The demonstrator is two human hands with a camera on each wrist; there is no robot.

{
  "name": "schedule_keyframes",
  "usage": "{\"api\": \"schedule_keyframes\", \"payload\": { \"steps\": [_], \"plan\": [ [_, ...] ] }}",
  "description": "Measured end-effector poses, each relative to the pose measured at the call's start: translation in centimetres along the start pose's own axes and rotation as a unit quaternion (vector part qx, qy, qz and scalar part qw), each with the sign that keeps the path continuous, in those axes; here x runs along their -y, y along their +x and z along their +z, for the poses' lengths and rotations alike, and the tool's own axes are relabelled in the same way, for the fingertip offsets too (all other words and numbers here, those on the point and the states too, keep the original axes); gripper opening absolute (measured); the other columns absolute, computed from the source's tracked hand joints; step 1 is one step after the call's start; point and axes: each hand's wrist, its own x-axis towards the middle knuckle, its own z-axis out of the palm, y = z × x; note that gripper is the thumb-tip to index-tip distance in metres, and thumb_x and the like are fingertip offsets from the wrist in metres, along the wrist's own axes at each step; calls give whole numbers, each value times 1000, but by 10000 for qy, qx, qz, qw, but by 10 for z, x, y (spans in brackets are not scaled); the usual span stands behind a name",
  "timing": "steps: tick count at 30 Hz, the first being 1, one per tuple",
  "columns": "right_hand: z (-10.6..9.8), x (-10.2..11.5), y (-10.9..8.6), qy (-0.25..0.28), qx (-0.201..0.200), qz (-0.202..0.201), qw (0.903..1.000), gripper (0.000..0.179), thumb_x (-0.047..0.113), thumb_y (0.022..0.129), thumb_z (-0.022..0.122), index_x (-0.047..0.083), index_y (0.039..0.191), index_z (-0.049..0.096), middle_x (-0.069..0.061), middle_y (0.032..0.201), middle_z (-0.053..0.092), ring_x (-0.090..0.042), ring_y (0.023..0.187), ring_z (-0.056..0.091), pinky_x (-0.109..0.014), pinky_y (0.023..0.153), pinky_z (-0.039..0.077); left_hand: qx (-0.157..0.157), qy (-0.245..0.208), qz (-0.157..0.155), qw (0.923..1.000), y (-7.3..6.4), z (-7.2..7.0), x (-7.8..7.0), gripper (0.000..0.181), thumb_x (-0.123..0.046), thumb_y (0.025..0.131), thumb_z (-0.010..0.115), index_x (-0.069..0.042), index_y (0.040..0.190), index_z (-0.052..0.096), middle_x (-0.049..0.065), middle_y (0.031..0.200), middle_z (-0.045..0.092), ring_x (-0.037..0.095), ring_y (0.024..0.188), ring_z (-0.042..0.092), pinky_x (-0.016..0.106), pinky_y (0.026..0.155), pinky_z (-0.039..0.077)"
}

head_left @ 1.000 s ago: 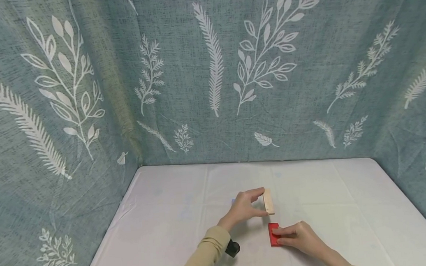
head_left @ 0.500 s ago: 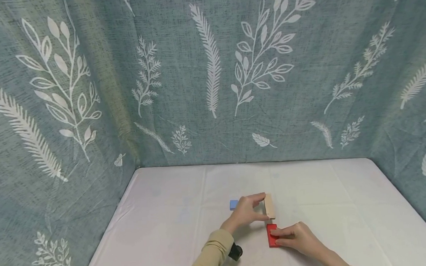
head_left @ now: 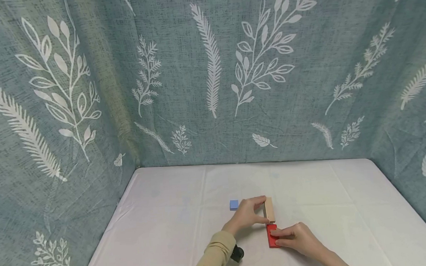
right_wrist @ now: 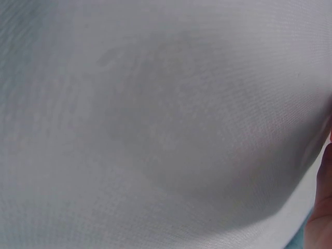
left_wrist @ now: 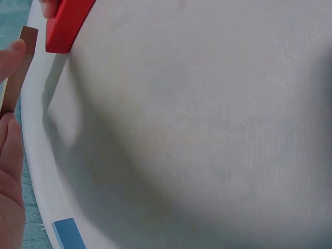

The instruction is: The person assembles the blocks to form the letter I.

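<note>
My left hand [head_left: 245, 214] pinches a plain wooden block [head_left: 269, 210] by its two ends, between thumb and fingers. In the left wrist view the wooden block [left_wrist: 19, 70] shows at the left edge, its near end by a red block [left_wrist: 67, 26]. My right hand [head_left: 300, 239] holds that red block [head_left: 272, 237] at its right side, thumb and fingers on it. The two blocks stand nearly end to end, the wooden one farther from me. The right wrist view catches only a bit of the right hand [right_wrist: 320, 199] at its right edge.
A small blue block [head_left: 234, 205] lies just left of the left hand. The black wrist camera [head_left: 237, 254] shows beside the left sleeve. White cloth covers the table [head_left: 167, 218], and a patterned teal curtain [head_left: 190, 77] hangs along its back and sides.
The wooden block in my left hand has come nearer to me, closing the gap to the red block. The blue block has come out from behind the left hand. My right hand stays almost still.
</note>
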Motion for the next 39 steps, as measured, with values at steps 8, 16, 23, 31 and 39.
{"api": "schedule_keyframes", "payload": {
  "steps": [8,16,23,31,39],
  "plan": [
    [0,1,-1,-45,8,74,10000,29,25,82,71,4,102,73,-11,100,72,-14,97,68,-16,76,57,-79,49,2,10000,2,5,2,68,-7,74,80,1,134,51,14,140,51,25,127,53,21,101,48],
    [1,-2,-1,-10,-35,-17,10000,28,25,83,71,5,102,74,-11,99,72,-10,97,67,-10,76,52,-93,308,69,9995,1,7,3,65,-9,73,81,0,132,53,14,138,53,24,125,54,20,100,48],
    [0,-1,0,-12,-20,39,10000,28,25,83,71,5,102,74,-11,100,72,-10,98,66,-10,76,52,-74,233,92,9997,1,8,4,66,-7,73,81,3,131,53,17,138,53,26,125,54,22,100,49],
    [1,-2,0,19,7,14,10000,28,25,83,71,5,102,74,-10,100,72,-10,99,66,-10,77,52,-8,329,24,9995,2,8,5,65,-9,73,81,1,132,53,16,138,53,25,125,54,25,101,49],
    [1,-2,0,-28,-14,18,10000,29,26,83,71,5,102,74,-9,100,72,-10,98,66,-10,77,52,136,598,-194,9979,2,7,1,63,-11,74,80,0,131,55,12,137,54,23,128,51,28,106,46]
  ]
}}
